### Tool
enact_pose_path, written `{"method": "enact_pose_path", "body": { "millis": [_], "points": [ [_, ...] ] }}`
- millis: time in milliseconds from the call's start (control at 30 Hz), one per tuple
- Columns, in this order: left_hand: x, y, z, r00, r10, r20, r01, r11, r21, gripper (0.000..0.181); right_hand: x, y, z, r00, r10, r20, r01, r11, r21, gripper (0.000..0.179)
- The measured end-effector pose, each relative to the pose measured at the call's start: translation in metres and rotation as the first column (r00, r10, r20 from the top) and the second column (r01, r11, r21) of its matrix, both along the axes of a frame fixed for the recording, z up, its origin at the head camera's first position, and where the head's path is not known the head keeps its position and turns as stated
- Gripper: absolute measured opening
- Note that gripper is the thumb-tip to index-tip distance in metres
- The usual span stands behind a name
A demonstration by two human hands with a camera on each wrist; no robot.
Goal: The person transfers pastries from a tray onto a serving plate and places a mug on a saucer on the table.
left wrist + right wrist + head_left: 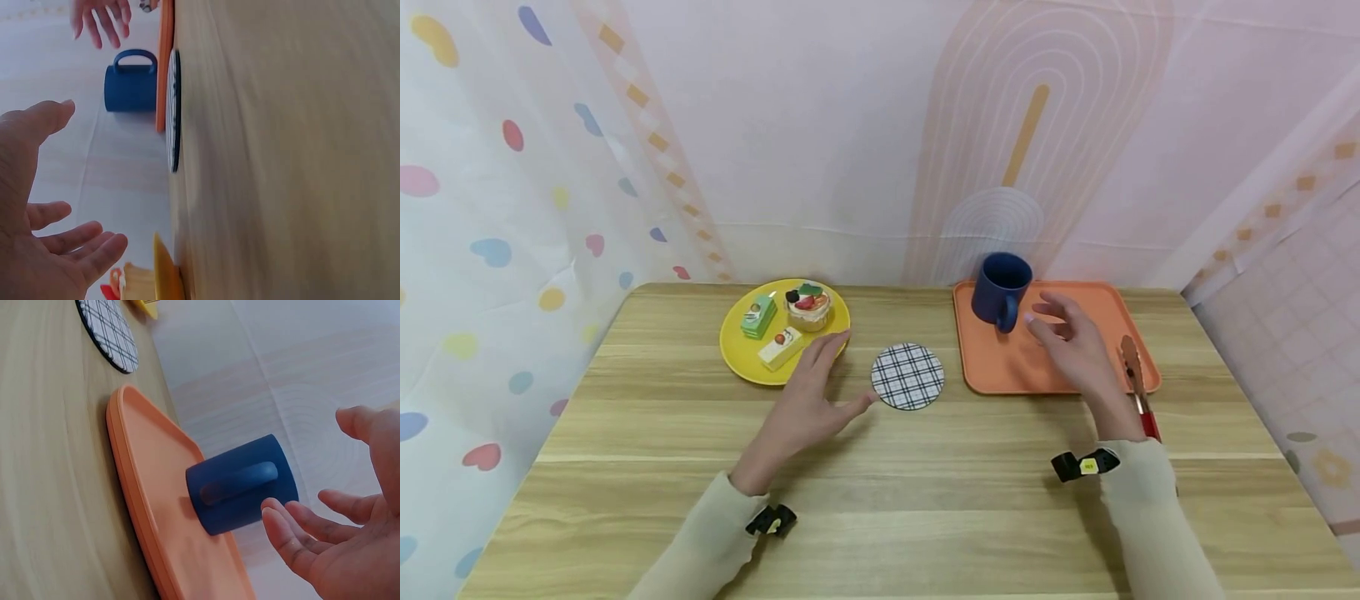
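My right hand [1069, 340] hovers over the orange tray [1000, 375], fingers spread and loosely bent, just right of the dark blue mug [997, 287]. The mug stands upright at the tray's back left, its handle [240, 482] facing the front. Nothing is between the fingers of that hand. My left hand [808, 408] is held above the table, thumb and fingers apart and holding nothing. Its thumb points toward the round plaid coaster [907, 377], and its fingertips overlap the edge of the yellow plate [737, 358] in the head view.
On the plate are a green cake slice [758, 317], a pale yellow cake slice [781, 348] and a fruit-topped cupcake [808, 310]. Tongs [1133, 367] with a red handle lie across the tray's right front corner. A patterned cloth [820, 150] hangs behind the wooden table [910, 500].
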State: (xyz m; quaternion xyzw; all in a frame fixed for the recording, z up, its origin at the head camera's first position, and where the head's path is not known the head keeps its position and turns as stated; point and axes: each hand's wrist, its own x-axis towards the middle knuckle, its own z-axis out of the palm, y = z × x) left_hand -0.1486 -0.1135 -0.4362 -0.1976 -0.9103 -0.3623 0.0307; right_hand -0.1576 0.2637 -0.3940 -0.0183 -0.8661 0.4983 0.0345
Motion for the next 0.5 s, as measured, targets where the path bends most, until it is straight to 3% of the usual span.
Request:
{"method": "enact_pose_path", "body": {
  "millis": [300,500],
  "points": [
    [0.002,0.022,-0.003,0.99,-0.034,0.136,0.035,0.999,-0.008,0.091,-0.014,-0.008,-0.008,0.999,-0.03,0.044,0.035,0.994,-0.102,0.066],
    [0.0,0.033,-0.008,0.989,-0.046,0.138,0.047,0.999,-0.005,0.09,-0.022,-0.012,-0.015,0.992,-0.065,0.107,0.081,0.984,-0.161,0.067]
  ]
}}
